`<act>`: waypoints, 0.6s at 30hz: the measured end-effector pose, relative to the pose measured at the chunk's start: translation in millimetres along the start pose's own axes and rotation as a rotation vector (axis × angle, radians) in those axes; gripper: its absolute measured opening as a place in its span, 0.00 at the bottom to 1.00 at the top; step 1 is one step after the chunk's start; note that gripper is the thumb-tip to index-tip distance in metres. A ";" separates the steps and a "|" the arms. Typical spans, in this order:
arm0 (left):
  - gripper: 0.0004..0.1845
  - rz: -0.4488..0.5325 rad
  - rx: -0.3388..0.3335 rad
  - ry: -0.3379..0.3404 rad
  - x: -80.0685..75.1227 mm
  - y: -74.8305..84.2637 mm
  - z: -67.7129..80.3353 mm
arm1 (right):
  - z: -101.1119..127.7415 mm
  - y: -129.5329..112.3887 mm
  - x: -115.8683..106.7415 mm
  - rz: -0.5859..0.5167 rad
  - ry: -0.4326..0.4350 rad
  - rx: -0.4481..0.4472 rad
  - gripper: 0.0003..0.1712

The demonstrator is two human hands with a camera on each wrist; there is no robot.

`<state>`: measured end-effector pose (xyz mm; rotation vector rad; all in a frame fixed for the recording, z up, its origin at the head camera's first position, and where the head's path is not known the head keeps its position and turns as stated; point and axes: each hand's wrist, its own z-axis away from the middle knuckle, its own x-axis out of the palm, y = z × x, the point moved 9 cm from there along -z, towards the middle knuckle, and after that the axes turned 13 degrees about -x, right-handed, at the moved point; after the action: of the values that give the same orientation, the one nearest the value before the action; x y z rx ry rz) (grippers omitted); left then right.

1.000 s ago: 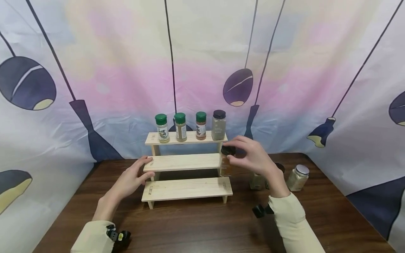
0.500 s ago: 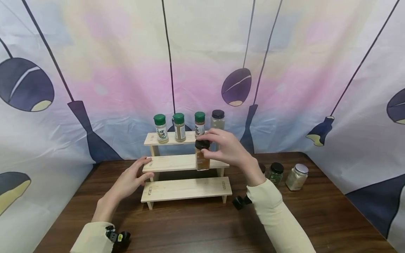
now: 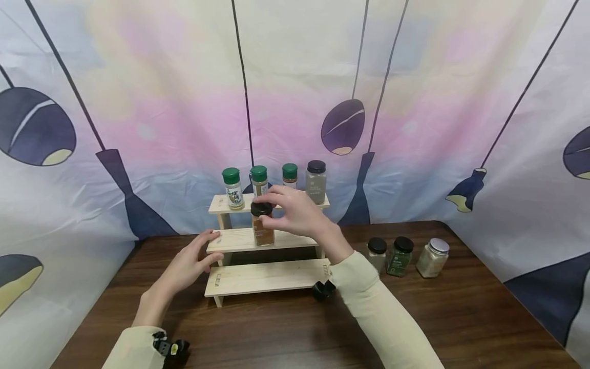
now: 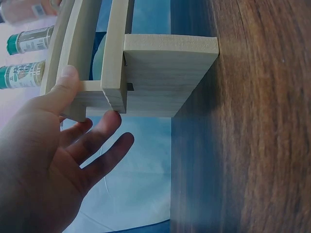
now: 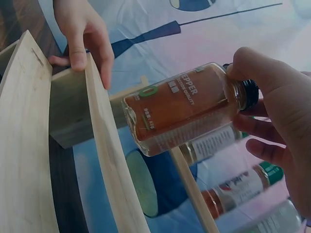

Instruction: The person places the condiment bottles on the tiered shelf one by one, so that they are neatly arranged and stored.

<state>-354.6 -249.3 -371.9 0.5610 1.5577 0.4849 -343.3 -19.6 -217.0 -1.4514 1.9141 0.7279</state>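
My right hand (image 3: 295, 210) pinches the black lid of a square glass spice jar (image 3: 264, 230). Reddish-brown powder fills the jar, and its label shows "PEPPER" in the right wrist view. The jar's base is close over the middle tier of a pale wooden three-step rack (image 3: 272, 277), left of that tier's middle. At the tier's left end, my left hand (image 3: 184, 264) holds the board, index finger over the top and thumb in front. In the left wrist view, the other fingers (image 4: 109, 155) extend past the board's end.
Along the top tier stand three green-capped spice bottles (image 3: 233, 192) and a black-lidded grey jar (image 3: 316, 182). To the rack's right on the dark wooden table (image 3: 461, 312) are two black-lidded jars (image 3: 399, 256) and a silver-lidded jar (image 3: 432, 259). A patterned cloth (image 3: 193, 102) hangs behind.
My right hand has carried the reddish-brown jar leftward from the rack's right end to over the left part of the middle tier. My left hand has stayed at the rack's left end.
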 end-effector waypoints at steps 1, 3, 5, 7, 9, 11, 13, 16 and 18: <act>0.37 0.000 -0.001 -0.001 0.4 -0.1 -0.5 | -2.8 -0.3 2.3 0.001 -0.004 0.000 0.20; 0.38 0.001 -0.004 -0.009 1.7 -0.9 -0.1 | -8.5 -1.7 7.2 0.000 -0.012 -0.003 0.20; 0.39 0.003 -0.007 -0.015 1.3 -1.6 0.2 | -15.8 -3.4 12.5 0.004 -0.022 -0.012 0.20; 0.39 0.007 -0.010 -0.017 1.0 -2.4 0.1 | -22.6 -4.4 18.5 0.001 -0.034 -0.013 0.20; 0.38 0.001 -0.003 -0.017 0.7 -2.3 0.2 | -28.6 -5.9 24.5 0.005 -0.053 -0.013 0.21; 0.38 0.001 -0.004 -0.012 0.2 -2.3 0.3 | -33.9 -6.7 30.9 0.008 -0.074 -0.008 0.21; 0.37 0.000 -0.002 -0.011 0.2 -2.1 0.2 | -37.7 -6.8 36.8 0.011 -0.092 0.001 0.21; 0.37 0.002 -0.007 -0.013 0.7 -2.0 -0.1 | -41.3 -5.6 46.2 0.006 -0.118 0.017 0.22; 0.36 0.000 -0.004 -0.013 0.8 -1.6 -0.2 | -42.5 -4.8 51.7 -0.002 -0.129 0.022 0.22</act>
<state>-355.0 -250.1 -373.5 0.5597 1.5436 0.4831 -355.3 -84.6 -228.4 -1.3588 1.8169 0.7779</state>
